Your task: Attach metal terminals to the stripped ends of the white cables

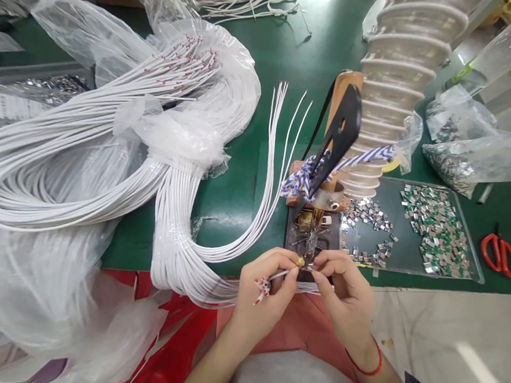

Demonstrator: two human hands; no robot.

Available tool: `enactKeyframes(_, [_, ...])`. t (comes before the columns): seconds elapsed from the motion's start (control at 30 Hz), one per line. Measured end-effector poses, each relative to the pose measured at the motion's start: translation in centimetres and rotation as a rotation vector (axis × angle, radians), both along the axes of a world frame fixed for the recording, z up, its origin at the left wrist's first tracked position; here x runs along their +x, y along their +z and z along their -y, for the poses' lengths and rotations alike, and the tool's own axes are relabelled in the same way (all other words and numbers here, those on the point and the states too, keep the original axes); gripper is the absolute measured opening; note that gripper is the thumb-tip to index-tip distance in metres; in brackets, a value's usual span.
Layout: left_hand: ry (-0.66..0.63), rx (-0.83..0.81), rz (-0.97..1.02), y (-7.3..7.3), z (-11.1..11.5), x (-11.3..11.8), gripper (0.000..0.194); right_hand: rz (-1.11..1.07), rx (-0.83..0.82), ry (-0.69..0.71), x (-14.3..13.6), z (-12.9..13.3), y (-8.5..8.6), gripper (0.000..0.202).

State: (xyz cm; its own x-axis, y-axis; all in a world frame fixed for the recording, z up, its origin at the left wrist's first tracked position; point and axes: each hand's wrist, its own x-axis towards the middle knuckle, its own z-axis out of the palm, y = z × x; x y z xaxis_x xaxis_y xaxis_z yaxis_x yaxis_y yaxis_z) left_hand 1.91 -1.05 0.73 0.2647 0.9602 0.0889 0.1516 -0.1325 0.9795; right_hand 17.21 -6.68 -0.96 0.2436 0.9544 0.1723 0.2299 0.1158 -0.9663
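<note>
1. Right now, your left hand [266, 283] pinches a thin, smooth white cable [279, 274] between thumb and forefinger, red-tipped wire ends [261, 289] jutting from its grasp.
2. Your right hand [346, 276] is curled just beside those fingertips; you cannot tell whether it grips anything, the detail being too small.
3. Left of your fingers loops a thick, glossy cable bundle [174, 234], gathered by crinkled plastic wrap [183, 138].
4. Just beyond your fingers, blue-and-white striped cord [299, 179] binds a stand near a translucent ribbed hose [416, 40].
5. Smooth green tabletop [233, 199] spreads ahead of your fingers; pale floor [451, 329] shows to their lower right.
6. Right of your fingers, a shallow tray [395, 203] holds silver metal pieces [365, 213] and green-and-silver connectors [442, 229]; farther right lie red-handled scissors [500, 256] and, beyond the tray, clear bags [481, 163] of small parts.
</note>
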Motion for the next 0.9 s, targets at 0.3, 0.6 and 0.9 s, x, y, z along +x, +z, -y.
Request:
enactKeyframes(0.3, [-0.012,0.018,-0.013,-0.4,0.2,0.0,0.019,0.088,0.052,-0.035,-0.3,0.9,-0.4,0.017])
enactKeyframes(0.6, [-0.056,0.029,-0.036,-0.6,0.6,-0.1,0.017,0.097,0.058,-0.060,-0.5,0.1,0.0,0.019])
enactKeyframes(0.9, [-0.036,0.074,-0.042,0.0,0.5,-0.1,0.017,0.106,0.104,-0.045,-0.6,-0.4,0.4,0.020])
